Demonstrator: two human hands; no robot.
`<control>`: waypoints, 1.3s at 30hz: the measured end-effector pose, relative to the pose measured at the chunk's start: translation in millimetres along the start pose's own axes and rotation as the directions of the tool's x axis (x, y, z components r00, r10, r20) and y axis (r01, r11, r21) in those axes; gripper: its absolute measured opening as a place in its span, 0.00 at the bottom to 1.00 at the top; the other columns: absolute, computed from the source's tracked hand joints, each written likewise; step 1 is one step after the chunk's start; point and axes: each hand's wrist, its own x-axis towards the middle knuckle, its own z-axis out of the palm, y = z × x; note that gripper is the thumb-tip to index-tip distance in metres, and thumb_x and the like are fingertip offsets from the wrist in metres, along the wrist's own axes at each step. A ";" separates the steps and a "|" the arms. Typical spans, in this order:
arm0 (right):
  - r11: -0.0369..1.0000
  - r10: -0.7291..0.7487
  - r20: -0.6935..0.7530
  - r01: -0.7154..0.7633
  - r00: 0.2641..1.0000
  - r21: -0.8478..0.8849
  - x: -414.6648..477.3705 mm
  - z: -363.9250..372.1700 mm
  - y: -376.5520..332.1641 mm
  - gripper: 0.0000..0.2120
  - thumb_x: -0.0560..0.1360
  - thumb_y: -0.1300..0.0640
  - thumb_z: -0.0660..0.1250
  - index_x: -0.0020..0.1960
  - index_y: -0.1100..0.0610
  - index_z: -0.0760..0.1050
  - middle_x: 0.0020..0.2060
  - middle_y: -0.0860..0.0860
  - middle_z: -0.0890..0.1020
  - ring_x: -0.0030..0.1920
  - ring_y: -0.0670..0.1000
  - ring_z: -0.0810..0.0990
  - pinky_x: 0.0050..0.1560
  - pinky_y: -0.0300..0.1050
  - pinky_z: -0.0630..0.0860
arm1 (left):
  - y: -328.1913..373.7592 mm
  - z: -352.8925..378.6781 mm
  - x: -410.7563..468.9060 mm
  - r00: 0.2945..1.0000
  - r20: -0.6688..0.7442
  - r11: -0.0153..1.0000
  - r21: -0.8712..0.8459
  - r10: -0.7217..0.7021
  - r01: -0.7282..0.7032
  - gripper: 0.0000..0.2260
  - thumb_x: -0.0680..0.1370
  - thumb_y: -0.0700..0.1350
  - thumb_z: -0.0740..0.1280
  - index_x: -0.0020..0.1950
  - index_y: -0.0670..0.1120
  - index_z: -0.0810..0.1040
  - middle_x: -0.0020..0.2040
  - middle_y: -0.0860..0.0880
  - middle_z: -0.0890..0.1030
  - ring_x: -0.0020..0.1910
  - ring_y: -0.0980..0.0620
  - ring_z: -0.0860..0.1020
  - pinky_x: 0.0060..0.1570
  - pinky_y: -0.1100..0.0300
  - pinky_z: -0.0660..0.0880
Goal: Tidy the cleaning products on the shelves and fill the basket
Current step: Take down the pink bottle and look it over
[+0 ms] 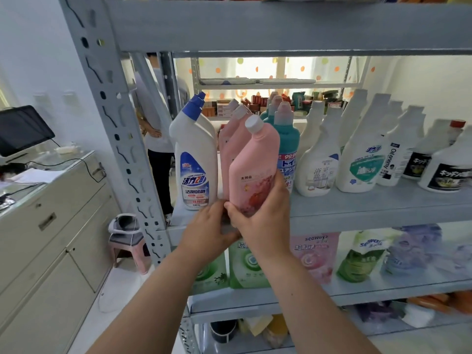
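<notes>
Right hand (258, 215) wraps the pink bottle (252, 164) at centre frame, left hand (207, 226) touches its base, grip unclear; I'd stand it upright, label out, on the shelf (370, 208)

Covered bases, cropped edges, a blurred bottom shelf

The right hand (260, 215) wraps the foot of the front pink bottle (251, 172), covering its base and lower label. The left hand (207, 226) has its fingertips hidden behind them, so its hold cannot be told. The rear pink bottles (229, 139) show only in part. Forearms cover parts of the green pouches (245, 269). The black-labelled spray bottle (449, 172) is cut by the right edge. The bottom-shelf goods (255, 328) are too blurred to name.
</notes>
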 end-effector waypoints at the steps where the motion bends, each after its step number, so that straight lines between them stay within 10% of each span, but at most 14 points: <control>1: 1.000 0.008 0.012 -0.008 1.000 -0.007 0.1 0.4 -0.6 0.55 0.66 0.41 0.80 0.80 0.57 0.53 0.71 0.56 0.69 0.72 0.56 0.69 0.68 0.60 0.74 | 1.1 0.8 1.3 1.000 -0.026 1.000 0.000 -0.013 0.013 0.21 0.77 0.56 0.70 0.67 0.51 0.71 0.61 0.52 0.77 0.60 0.50 0.73 0.49 0.57 0.67; 8: 0.999 0.040 0.115 -0.038 0.993 -0.016 -3.9 -12.4 -2.4 0.54 0.70 0.40 0.77 0.82 0.53 0.48 0.75 0.54 0.65 0.75 0.53 0.66 0.72 0.54 0.72 | 7.5 8.4 2.2 0.988 -0.156 0.997 -0.081 0.006 -0.019 0.15 0.77 0.53 0.69 0.60 0.50 0.74 0.54 0.52 0.80 0.54 0.48 0.77 0.45 0.54 0.70; 17: 1.000 0.003 0.201 0.001 0.980 -0.017 12.4 -62.1 19.8 0.35 0.75 0.44 0.74 0.77 0.50 0.64 0.66 0.44 0.69 0.65 0.36 0.66 0.60 0.18 0.58 | 4.6 14.4 8.3 0.981 -0.161 0.991 -0.093 -0.105 0.091 0.22 0.78 0.60 0.68 0.68 0.52 0.71 0.61 0.51 0.80 0.57 0.47 0.79 0.51 0.53 0.76; 28: 0.992 0.043 0.409 -0.086 0.912 0.087 82.6 -51.7 72.0 0.37 0.69 0.47 0.80 0.71 0.41 0.63 0.64 0.43 0.78 0.62 0.43 0.79 0.65 0.49 0.78 | 23.2 20.9 20.2 0.939 -0.223 0.965 -0.043 -0.261 0.258 0.17 0.79 0.58 0.68 0.63 0.52 0.72 0.55 0.52 0.81 0.50 0.49 0.79 0.46 0.54 0.76; 39: 0.978 -0.066 0.413 -0.022 0.908 0.205 83.3 -44.7 105.8 0.33 0.71 0.40 0.75 0.72 0.43 0.65 0.63 0.41 0.77 0.64 0.44 0.77 0.63 0.52 0.79 | 30.1 35.8 29.1 0.890 -0.369 0.958 0.000 -0.267 0.287 0.14 0.80 0.51 0.68 0.63 0.46 0.75 0.56 0.47 0.80 0.51 0.46 0.79 0.47 0.54 0.74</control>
